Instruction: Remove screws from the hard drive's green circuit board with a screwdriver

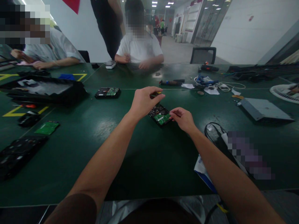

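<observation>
In the middle of the table lies a hard drive (156,111), its underside up, with a green circuit board (163,119) on its near part. My left hand (145,101) is over the drive's far left side, thumb and fingers closed around a small tool with a yellow end (159,92); most of that tool is hidden by the fingers. At the board's right edge, my right hand (183,119) pinches the circuit board between thumb and fingertips.
Another hard drive (107,93) lies farther left. At the near left are a loose green board (48,128) and a dark drive (21,154). A black tray (44,88) stands behind them. To the right are a metal box (266,109) and cables (213,126). People sit across the table.
</observation>
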### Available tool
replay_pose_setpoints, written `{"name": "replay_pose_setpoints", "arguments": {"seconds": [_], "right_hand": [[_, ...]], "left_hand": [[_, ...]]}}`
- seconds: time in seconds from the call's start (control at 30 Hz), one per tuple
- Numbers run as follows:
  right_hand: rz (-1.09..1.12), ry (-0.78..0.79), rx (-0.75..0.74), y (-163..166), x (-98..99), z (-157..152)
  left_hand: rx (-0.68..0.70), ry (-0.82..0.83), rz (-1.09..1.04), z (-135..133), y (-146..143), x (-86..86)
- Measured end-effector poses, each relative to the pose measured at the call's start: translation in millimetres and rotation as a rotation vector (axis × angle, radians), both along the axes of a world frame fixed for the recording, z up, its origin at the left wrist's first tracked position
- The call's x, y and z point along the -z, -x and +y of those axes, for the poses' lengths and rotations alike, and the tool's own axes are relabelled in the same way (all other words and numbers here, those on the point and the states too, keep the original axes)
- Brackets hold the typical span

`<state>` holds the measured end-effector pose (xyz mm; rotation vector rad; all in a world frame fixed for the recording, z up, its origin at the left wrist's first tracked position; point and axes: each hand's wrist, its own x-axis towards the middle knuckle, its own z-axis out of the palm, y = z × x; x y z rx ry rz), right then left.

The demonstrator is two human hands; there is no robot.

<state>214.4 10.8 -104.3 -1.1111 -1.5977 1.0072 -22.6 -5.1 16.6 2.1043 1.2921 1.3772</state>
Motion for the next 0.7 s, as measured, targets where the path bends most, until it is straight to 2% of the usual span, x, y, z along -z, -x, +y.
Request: {"name": "replay_pose_setpoints", "arguments": {"seconds": [0.13, 0.23, 0.33, 0.53, 0.7], "right_hand": [[-0.007, -0.003, 0.0, -0.1, 0.0, 0.1], [-0.013, -0.003, 0.0, -0.6, 0.3, 0.3], [-0.022, -0.004, -0.008, -1.3, 0.6, 0.4], [-0.04, -0.008, 0.0, -0.4, -1.4, -1.0], [-0.034, -0.011, 0.004, 0.6, -2.2, -1.8]], "left_hand": [[0.052, 0.074, -0.066, 3.2, -2.1, 5.7], [0.06, 0.063, -0.092, 8.2, 1.1, 9.3], [0.039, 0.03, -0.064, 13.5, 8.1, 11.1], [0.084, 0.051, -0.014, 21.5, 15.2, 14.0], [0.013, 0.031, -0.014, 20.2, 9.2, 16.3]]}}
